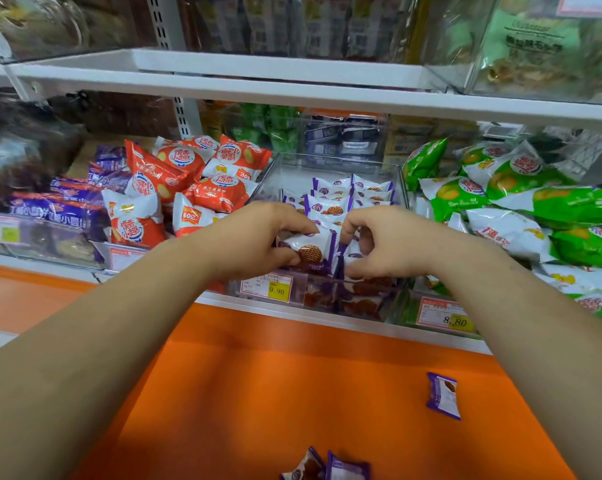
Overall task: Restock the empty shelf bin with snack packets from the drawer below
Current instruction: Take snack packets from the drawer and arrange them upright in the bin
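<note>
A clear plastic shelf bin (330,164) in the middle of the shelf holds rows of small purple-and-white snack packets (334,197). My left hand (258,237) grips one packet (310,245) with a waffle biscuit printed on it, at the bin's front. My right hand (389,242) pinches more purple packets (353,252) just to the right of it, over the bin's front edge. Three loose purple packets lie on the orange surface below: one (443,394) at the right, two (327,465) at the bottom edge.
Red-and-white snack bags (188,181) fill the bin to the left, green-and-white bags (521,199) the bin to the right. Price tags (268,287) hang on the bin fronts. A white shelf (292,88) runs overhead. The orange surface (275,375) spreads below the shelf.
</note>
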`<state>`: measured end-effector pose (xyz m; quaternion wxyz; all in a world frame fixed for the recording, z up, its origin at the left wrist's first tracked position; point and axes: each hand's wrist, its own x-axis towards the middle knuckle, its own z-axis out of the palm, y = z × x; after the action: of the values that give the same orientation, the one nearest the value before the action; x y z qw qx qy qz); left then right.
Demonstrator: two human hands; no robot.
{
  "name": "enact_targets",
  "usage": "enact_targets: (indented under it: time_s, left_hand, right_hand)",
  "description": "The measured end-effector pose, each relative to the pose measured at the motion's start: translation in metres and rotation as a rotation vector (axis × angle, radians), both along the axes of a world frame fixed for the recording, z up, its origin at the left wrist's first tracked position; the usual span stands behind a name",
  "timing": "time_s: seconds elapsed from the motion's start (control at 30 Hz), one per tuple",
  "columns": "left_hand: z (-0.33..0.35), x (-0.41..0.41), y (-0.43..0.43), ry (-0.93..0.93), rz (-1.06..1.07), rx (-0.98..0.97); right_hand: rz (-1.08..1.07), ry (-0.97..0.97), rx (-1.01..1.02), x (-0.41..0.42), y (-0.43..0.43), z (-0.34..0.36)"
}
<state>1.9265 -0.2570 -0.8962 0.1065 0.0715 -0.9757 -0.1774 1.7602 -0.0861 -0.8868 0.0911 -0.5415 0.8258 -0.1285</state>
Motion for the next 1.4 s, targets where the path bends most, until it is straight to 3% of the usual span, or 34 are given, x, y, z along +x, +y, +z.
enact_targets:
  time_s: [0.13,0.33,0.5,0.9,1.13,1.4]
  left_hand:
    - [0.007,0.004,-0.006,-0.051,0.0,0.002]
    - [0.001,0.003,-0.005,0.012,0.038,0.107]
    - [0.002,-0.003,-0.003,0.04,0.008,0.048]
    - [-0.008,-0.008,0.004,0.034,-0.002,0.081]
    - [0.03,0.003,-0.01,0.087,0.108,0.03]
    - [0.014,0.009,-0.009,0.048,0.127,0.06]
  right_hand:
    - [0.018,0.054,-0.111,0.003,-0.009,-0.005]
    - [-0.014,0.165,-0.065,0.011,-0.022,-0.02]
    - [-0.004,0.28,-0.05,0.011,-0.023,-0.022]
    - [-0.003,0.178,-0.13,0.002,-0.02,-0.023]
    - [0.085,0.132,-0.101,0.001,-0.02,-0.029]
    - [-0.004,0.111,-0.126,0.013,-0.022,-0.028]
